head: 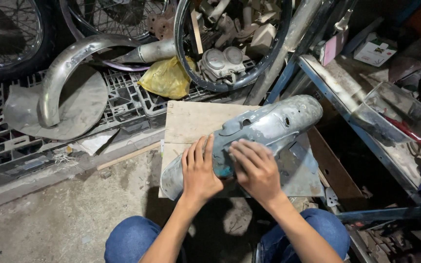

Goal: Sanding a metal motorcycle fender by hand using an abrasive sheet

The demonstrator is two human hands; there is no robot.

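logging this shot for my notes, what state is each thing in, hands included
mudguard: lying curved side up on the board, dull and scuffed
board: flat on the floor under the mudguard
left hand: flat on the mudguard, fingers spread
right hand: flat on the mudguard, fingers together
second mudguard: resting on the crates, untouched
yellow bag: crumpled
clear tub: open, tilted

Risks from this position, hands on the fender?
1. The grey fender lies across a wooden board with one end past the board's edge; it may rock or slide under pressure.
2. The left hand and right hand are bare and flat on worn metal near its edges and holes; cuts or scrapes seem possible.
3. The wheel rim and the other fender crowd the space beyond, so a slip could knock them.
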